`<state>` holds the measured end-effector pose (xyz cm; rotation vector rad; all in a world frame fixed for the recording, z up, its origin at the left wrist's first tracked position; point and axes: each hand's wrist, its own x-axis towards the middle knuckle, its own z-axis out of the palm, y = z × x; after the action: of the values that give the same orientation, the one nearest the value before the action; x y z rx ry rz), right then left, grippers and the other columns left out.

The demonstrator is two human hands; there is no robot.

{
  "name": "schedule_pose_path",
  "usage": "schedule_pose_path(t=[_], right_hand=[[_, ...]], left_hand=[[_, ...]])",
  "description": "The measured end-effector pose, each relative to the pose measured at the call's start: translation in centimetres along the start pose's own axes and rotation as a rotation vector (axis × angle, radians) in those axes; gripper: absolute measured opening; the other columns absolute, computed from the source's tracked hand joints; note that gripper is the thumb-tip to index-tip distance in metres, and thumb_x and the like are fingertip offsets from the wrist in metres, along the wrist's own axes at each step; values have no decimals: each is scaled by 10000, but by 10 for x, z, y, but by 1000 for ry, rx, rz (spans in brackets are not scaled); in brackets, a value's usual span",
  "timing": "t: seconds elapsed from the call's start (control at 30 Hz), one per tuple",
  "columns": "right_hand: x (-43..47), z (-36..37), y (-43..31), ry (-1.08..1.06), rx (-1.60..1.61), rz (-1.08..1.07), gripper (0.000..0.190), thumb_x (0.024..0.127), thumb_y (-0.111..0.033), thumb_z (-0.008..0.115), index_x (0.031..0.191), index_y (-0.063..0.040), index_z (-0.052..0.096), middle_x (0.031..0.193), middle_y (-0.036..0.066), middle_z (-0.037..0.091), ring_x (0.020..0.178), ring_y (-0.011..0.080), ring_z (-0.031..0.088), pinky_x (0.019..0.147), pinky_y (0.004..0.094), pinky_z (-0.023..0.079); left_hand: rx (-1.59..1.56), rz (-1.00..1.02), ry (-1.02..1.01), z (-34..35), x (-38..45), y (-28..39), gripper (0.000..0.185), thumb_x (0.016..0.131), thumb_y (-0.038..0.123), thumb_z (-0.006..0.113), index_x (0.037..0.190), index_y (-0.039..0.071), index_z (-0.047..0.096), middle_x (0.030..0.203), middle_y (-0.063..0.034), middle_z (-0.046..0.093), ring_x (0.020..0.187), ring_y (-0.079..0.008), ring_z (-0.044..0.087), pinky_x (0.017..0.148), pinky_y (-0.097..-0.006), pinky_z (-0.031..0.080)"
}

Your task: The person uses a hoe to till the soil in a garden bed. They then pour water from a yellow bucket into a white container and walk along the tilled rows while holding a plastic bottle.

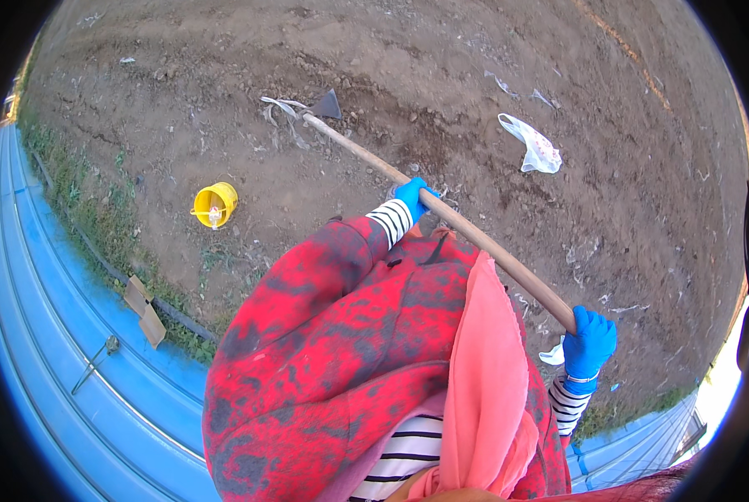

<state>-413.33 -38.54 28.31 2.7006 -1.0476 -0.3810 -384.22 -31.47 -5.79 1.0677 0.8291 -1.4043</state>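
Observation:
A hoe with a long wooden handle slants across the view from upper left to lower right. Its metal blade rests at the bare soil, and strips of pale plastic film hang about the hoe's head. My left hand, in a blue glove, is wrapped around the middle of the handle. Near the handle's end, my right hand grips it, also gloved in blue. Darker, loosened soil lies to the right of the blade.
A yellow bucket lies tipped on the left with a clear bottle in it. To the right lies a white plastic bag. Blue corrugated metal sheeting, weeds and cardboard border the left side.

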Motion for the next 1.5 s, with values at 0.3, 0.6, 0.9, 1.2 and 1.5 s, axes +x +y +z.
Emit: schedule_pose_path(t=[0.3, 0.6, 0.9, 1.2, 1.5], right_hand=[[-29, 0, 21, 56, -12, 85, 213, 585, -94, 636, 782, -154, 583, 620, 18, 489, 587, 206, 483, 563, 324, 365], [-52, 26, 30, 103, 68, 120, 214, 591, -95, 634, 790, -156, 588, 627, 16, 501, 597, 205, 490, 563, 329, 363], [-49, 29, 26, -52, 66, 142, 158, 620, -113, 638, 746, -155, 553, 663, 31, 495, 592, 224, 485, 533, 341, 368], [-28, -11, 53, -107, 103, 86, 207, 583, -129, 672, 762, -145, 569, 598, 33, 480, 539, 227, 474, 508, 332, 358], [2, -106, 135, 174, 1041, 455, 629, 602, -241, 727, 1162, -42, 520, 948, 129, 625, 804, 228, 615, 754, 290, 468]], left_hand=[[-22, -111, -52, 18, -2, -34, 128, 753, 60, 502, 851, 19, 431, 758, -162, 524, 753, -337, 559, 798, -495, 479], [40, -26, -39, 20, 6, -42, 123, 754, 86, 519, 846, 31, 460, 763, -139, 529, 769, -328, 555, 766, -466, 485], [189, -92, 21, 21, 26, -48, 132, 770, 105, 503, 872, 30, 464, 848, -165, 539, 803, -328, 565, 745, -468, 491], [26, 15, -15, 40, 45, -33, 144, 766, 105, 545, 866, 21, 485, 762, -142, 559, 699, -267, 562, 713, -399, 492], [-255, -72, -192, 106, 14, -8, 108, 773, 58, 544, 823, 63, 448, 722, -73, 505, 678, -214, 527, 638, -345, 470]])
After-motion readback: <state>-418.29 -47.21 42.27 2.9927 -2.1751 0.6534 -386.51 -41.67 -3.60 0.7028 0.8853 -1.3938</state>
